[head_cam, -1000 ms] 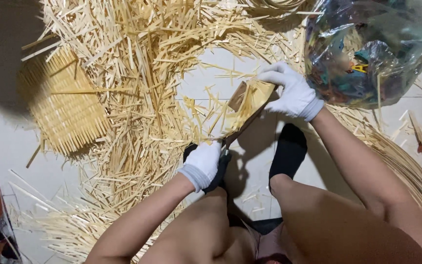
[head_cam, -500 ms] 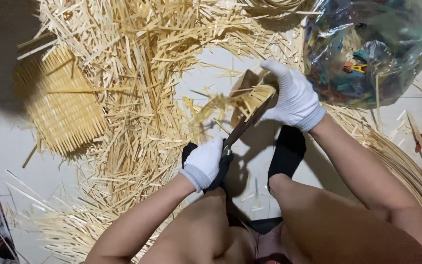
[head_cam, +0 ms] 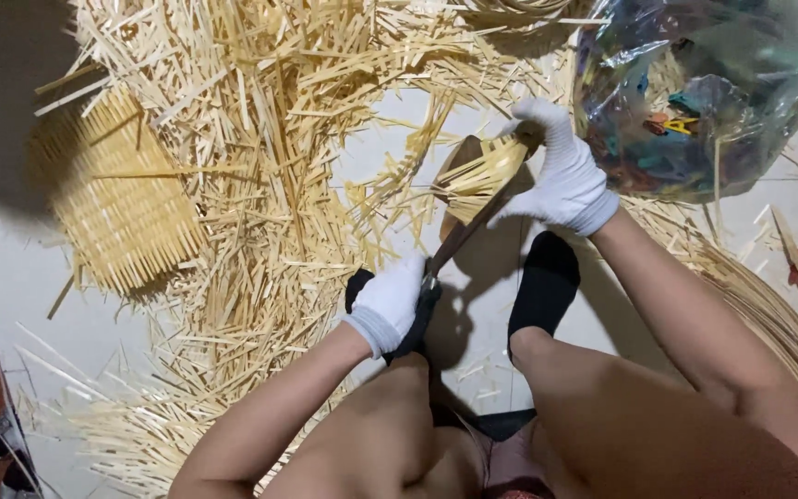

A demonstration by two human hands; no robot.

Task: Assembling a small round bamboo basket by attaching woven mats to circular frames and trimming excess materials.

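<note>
Head view: two gloved hands working a bundle of bamboo strips with a knife, above a tiled floor.

The left hand (head_cam: 390,303), in a white glove, is clenched round the handle of the knife (head_cam: 462,236), whose blade slants up and to the right. The right hand (head_cam: 561,176), also gloved, grasps the bundle of bamboo strips (head_cam: 482,169) at its upper end, pressing it against a wooden block (head_cam: 459,166) just beside the blade. The strips look light, stiff and splintery, likely to snap if bent; holding them near the end, clear of the edge, seems soundest. Both forearms reach forward over the knees, wrists slightly bent. Loose strips (head_cam: 251,139) cover the floor (head_cam: 11,268); a woven mat (head_cam: 117,199) lies left, a plastic bag (head_cam: 695,92) right.
</note>
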